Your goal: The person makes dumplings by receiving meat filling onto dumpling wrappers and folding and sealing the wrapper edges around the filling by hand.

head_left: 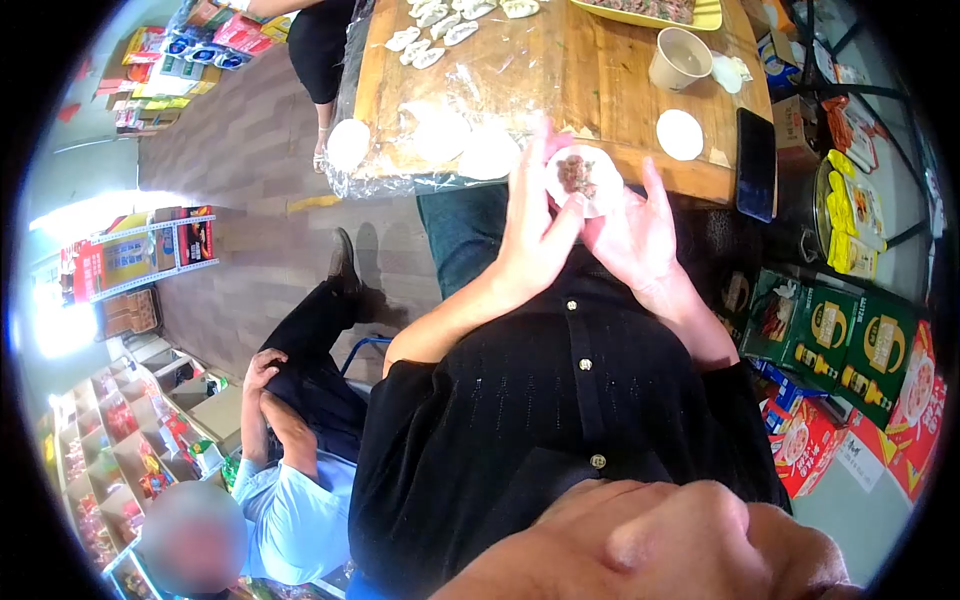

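A round white dough wrapper (597, 196) with a clump of dark meat filling (575, 177) on it lies between my two hands near the table's front edge. My left hand (536, 205) grips the wrapper's left side, its thumb at the lower rim by the filling. Under the wrapper's right side is my right hand (637, 232), palm up, with its thumb raised and apart from the dough. Flat wrappers (680, 134) rest on the wooden table (590, 75), several more along its left front. Finished dumplings (461, 33) sit at the far left of the table.
A paper cup (681, 60) and a yellow tray (708, 17) of meat filling stand at the back right. A black phone (755, 165) lies at the right edge. One person (300, 520) sits at the left; another's leg (322, 60) shows beyond the table. Boxes (840, 340) stand at right.
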### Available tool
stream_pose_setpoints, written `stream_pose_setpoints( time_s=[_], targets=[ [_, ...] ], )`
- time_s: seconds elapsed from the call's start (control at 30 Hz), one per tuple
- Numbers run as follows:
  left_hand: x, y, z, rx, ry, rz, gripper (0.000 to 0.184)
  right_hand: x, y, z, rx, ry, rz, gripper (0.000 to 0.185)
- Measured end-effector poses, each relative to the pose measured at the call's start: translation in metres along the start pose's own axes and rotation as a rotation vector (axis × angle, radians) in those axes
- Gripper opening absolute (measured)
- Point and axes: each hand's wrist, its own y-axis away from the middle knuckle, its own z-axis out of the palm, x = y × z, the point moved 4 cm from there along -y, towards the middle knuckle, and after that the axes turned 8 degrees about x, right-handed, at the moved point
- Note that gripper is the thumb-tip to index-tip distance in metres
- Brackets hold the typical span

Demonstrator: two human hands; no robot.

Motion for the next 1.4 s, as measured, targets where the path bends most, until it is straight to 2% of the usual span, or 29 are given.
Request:
stream_pose_setpoints(
  time_s=[0.07,0.13,0.2,0.23,0.27,0.33,0.4,0.43,0.47,0.57,0.6,0.7,0.8,0.87,1.0,1.07,1.1,1.13,1.2,1.27,1.33,1.4],
  targets=[
    [0.005,-0.008,-0.008,0.06,0.024,-0.02,0.073,-0.003,0.0,0.004,-0.013,0.037,0.028,0.074],
    [0.008,-0.023,-0.018,0.043,-0.164,0.059,0.066,-0.008,0.004,0.009,-0.007,0.044,0.016,0.072],
    [0.01,-0.043,-0.02,0.035,-0.164,0.13,0.053,-0.014,0.005,0.008,0.052,-0.016,0.036,0.069],
    [0.013,-0.057,-0.019,0.002,-0.222,0.207,0.05,-0.017,0.006,0.005,-0.048,-0.094,0.095,0.067],
    [0.015,-0.072,-0.014,-0.031,-0.282,0.285,0.048,-0.019,0.007,0.002,0.037,-0.051,0.064,0.067],
    [0.021,-0.101,0.006,-0.049,-0.319,0.362,0.041,-0.024,0.01,-0.003,0.025,0.008,0.068,0.065],
    [0.023,-0.126,0.04,-0.138,-0.54,0.6,0.035,-0.03,0.017,-0.006,-0.029,-0.021,0.081,0.065],
    [0.021,-0.137,0.056,-0.188,-0.553,0.628,0.034,-0.032,0.02,-0.008,-0.035,-0.035,0.091,0.066],
    [0.02,-0.145,0.071,-0.196,-0.555,0.641,0.034,-0.035,0.022,-0.008,-0.04,-0.049,0.101,0.067],
    [0.01,-0.162,0.11,-0.315,-0.854,0.8,0.044,-0.05,0.031,-0.004,-0.068,-0.021,0.02,0.069],
    [0.005,-0.167,0.117,-0.326,-0.855,0.801,0.044,-0.055,0.034,-0.003,-0.07,-0.031,0.016,0.069],
    [-0.011,-0.177,0.136,-0.351,-1.132,0.885,0.049,-0.076,0.042,0.001,-0.121,-0.029,-0.084,0.072],
    [-0.011,-0.186,0.143,-0.421,-1.059,0.88,0.059,-0.091,0.05,0.001,-0.132,0.038,-0.131,0.076],
    [-0.013,-0.187,0.145,-0.467,-1.109,0.856,0.059,-0.096,0.054,0.002,-0.155,0.076,-0.163,0.077],
    [-0.002,-0.183,0.136,-0.391,-0.864,0.73,0.056,-0.102,0.058,0.0,-0.156,0.108,-0.212,0.075],
    [0.011,-0.171,0.122,-0.354,-0.52,0.738,0.047,-0.104,0.057,-0.001,-0.161,0.163,-0.225,0.075],
    [0.028,-0.157,0.115,-0.423,-0.499,0.698,0.05,-0.106,0.056,-0.005,-0.159,0.157,-0.234,0.075],
    [0.036,-0.141,0.111,-0.432,-0.495,0.699,0.05,-0.107,0.053,-0.011,-0.157,0.128,-0.241,0.076],
    [0.044,-0.113,0.106,-0.591,-0.547,0.702,0.06,-0.106,0.052,-0.014,-0.153,0.095,-0.249,0.076],
    [0.053,-0.093,0.108,-0.661,-0.657,0.728,0.07,-0.104,0.05,-0.012,-0.034,0.22,-0.28,0.077],
    [0.051,-0.083,0.111,-0.657,-0.683,0.717,0.071,-0.1,0.05,-0.006,-0.03,0.253,-0.265,0.076],
    [0.048,-0.077,0.112,-0.675,-0.807,0.801,0.072,-0.098,0.047,-0.002,-0.095,0.256,-0.253,0.074]
  ],
)
